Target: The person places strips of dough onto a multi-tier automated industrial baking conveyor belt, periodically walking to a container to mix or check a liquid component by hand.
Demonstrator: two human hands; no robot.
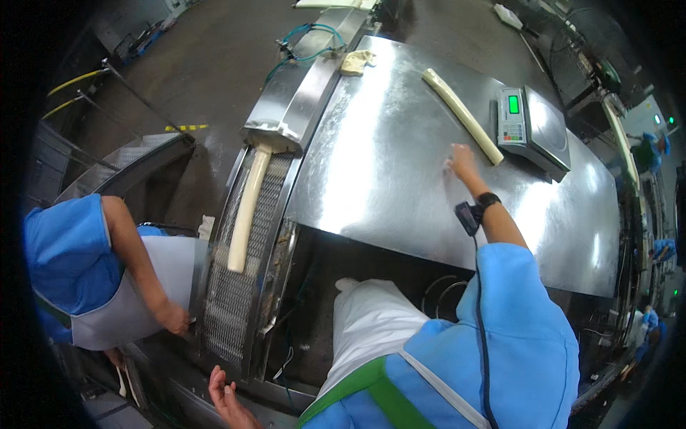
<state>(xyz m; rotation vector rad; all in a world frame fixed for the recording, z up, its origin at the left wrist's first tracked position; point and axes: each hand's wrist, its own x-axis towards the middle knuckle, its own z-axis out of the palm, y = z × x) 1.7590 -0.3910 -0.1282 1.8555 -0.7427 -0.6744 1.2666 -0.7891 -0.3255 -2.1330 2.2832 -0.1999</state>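
Observation:
My right hand (461,161) reaches out over the steel table (386,171) and rests on it, holding nothing. It lies just short of the near end of a long pale dough rope (463,114). A black band and a small device sit at that wrist. My left hand (226,400) is low at the front, fingers apart and empty, next to the near end of a mesh conveyor (232,314). A second dough rope (246,207) lies on that conveyor, coming out from under a steel chute (275,132).
A digital scale (532,125) stands right of the dough rope. A small dough lump (355,62) lies at the table's far edge. Another person in blue stands at left, one hand (173,316) on the conveyor's side. Machines line the right.

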